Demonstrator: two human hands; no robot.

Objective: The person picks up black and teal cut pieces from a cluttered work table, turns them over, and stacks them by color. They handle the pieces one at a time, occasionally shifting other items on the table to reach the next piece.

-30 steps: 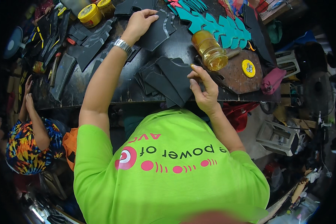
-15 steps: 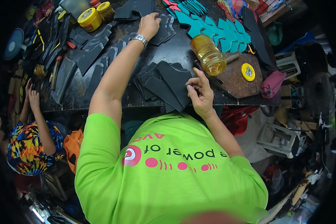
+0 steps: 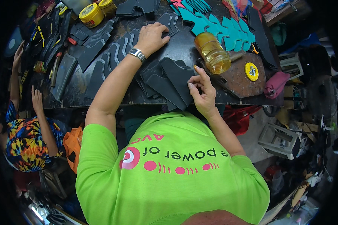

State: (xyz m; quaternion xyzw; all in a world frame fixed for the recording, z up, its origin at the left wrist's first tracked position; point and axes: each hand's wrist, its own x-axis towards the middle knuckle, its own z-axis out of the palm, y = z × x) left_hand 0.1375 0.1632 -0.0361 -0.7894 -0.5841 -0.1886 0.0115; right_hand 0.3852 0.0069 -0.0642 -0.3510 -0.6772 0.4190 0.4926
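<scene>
My left hand (image 3: 151, 39), a watch on its wrist, lies low over a row of dark cut shoe-upper-like pieces (image 3: 120, 47) with pale edges. Its fingers are bent and spread, the thumb apart, and nothing shows in them. What lies under the palm is hidden. My right hand (image 3: 203, 92) hovers at the table's near edge beside a fanned stack of plain dark pieces (image 3: 169, 80). Its index finger is extended with a yellowish smear on the tip, the other fingers curl loosely, and I see nothing held. Just beyond stands a tilted-looking jar of amber liquid (image 3: 213, 52).
Teal cut pieces (image 3: 218, 30) lie in a row at the far right. A yellow lid (image 3: 251, 71) rests on a worn brown board (image 3: 238, 84), near a pink pouch (image 3: 276, 84). Yellow tubs (image 3: 91, 15) stand far left. At the left sits another person (image 3: 32, 144).
My left hand has drawn back toward me from the far pieces, its fingers now more bent. My right hand has barely moved. The other person's hands have moved apart, one reaching farther over the table.
</scene>
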